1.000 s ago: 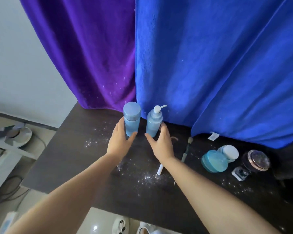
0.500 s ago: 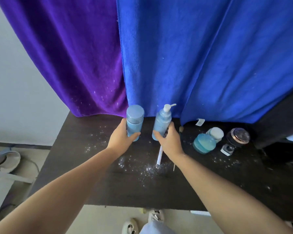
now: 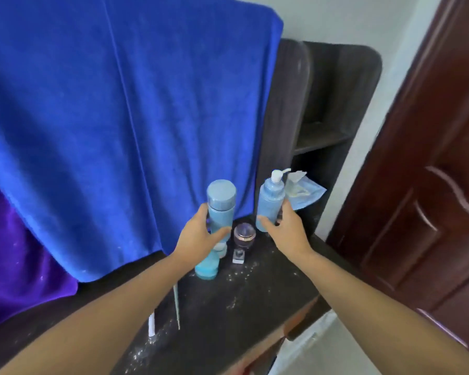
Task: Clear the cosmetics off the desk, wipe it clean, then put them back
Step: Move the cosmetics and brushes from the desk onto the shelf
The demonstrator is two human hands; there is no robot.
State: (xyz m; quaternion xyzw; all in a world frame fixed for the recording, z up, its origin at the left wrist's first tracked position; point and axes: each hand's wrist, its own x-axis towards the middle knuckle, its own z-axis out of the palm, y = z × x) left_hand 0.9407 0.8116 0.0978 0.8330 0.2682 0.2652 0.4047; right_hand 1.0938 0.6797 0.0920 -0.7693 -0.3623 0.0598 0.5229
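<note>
My left hand grips a tall light-blue capped bottle, held in the air above the dark desk. My right hand grips a light-blue pump bottle with a white pump, also lifted. Below them on the desk stand a teal jar, partly hidden by my left wrist, a purple-lidded jar and a small square clear bottle. White powder specks are scattered over the desk top.
A white pen and a thin stick lie near my left forearm. A blue towel and a purple towel hang behind the desk. Dark shelves hold a blue tissue pack. A brown door stands at right.
Both hands have lifted their bottles off the desk and carried them to the right, toward the shelves. My view has swung right, bringing the shelf unit and door into sight.
</note>
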